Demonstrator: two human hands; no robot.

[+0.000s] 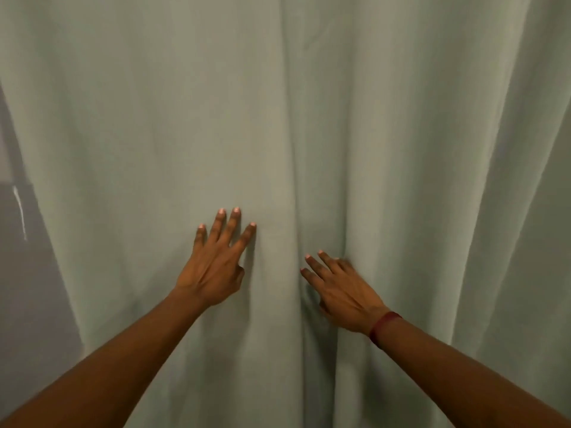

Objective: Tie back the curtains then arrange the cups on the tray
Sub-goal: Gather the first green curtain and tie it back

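Pale green curtains (309, 118) fill the view — left hand (213, 267) and right hand (343, 288), 2 flat palms, press them, gripping nothing; best gather folds evenly before tying.

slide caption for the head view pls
Left hand and right hand rest open-fingered on the pale green curtain, which hangs loose, not yet tied back.

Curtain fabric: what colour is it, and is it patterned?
Pale grey-green curtain, plain with no pattern; head view.
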